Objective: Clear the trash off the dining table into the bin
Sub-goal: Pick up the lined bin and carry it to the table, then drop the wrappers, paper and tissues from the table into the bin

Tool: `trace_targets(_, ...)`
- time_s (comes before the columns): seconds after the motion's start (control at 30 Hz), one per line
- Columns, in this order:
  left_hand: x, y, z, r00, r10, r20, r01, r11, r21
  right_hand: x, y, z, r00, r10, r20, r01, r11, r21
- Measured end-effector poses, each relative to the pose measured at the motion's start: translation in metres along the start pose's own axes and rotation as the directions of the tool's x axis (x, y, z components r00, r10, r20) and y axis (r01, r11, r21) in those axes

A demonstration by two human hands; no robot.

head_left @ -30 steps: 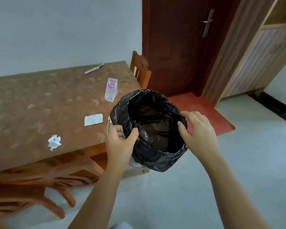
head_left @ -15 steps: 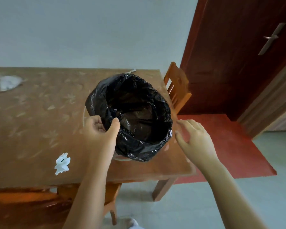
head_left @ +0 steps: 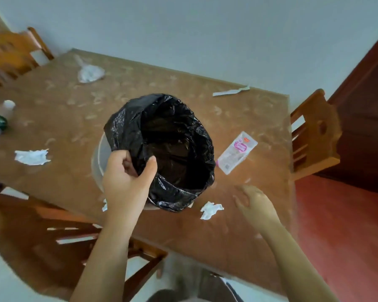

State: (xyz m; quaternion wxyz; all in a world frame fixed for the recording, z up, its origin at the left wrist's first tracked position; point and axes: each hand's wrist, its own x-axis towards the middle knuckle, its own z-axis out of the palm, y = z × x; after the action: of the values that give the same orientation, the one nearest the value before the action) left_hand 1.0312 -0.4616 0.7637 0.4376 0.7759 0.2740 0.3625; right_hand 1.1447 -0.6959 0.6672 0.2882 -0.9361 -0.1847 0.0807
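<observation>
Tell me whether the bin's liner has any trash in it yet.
Empty, as far as shows: inside the black bin liner only bare glossy plastic is visible. The left hand grips its rim.

A bin lined with black plastic fills mid-frame, mouth open. Around it lie a crumpled tissue lower right, torn paper left, a pink-labelled packet right, a white strip upper right and a plastic bag upper left.
</observation>
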Motion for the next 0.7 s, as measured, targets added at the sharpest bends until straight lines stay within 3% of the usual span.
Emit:
trace_targets(0.3,-0.017,-0.006,-0.011,0.983,-0.091,-0.159,0.120,0.976,0.179,0.038,0.016,0.057,0.936,-0.045,0.348,0.031,0.999,0.044)
trace_targets(0.4,-0.025,-0.003,-0.016,0.983,-0.091,-0.161,0.121,0.976,0.183,0.041,0.018,0.070,0.911,-0.119,0.394,0.075,0.989,0.127)
trace_targets(0.57,-0.031,-0.002,-0.020,0.974,-0.117,-0.194,0.151,0.974,0.169,0.043,0.035,0.090,0.847,-0.115,0.518,0.139,0.990,-0.008)
trace_targets(0.7,-0.034,-0.003,-0.020,0.972,-0.103,-0.211,0.141,0.975,0.173,0.040,0.041,0.097,0.884,-0.072,0.462,0.093,0.995,-0.023)
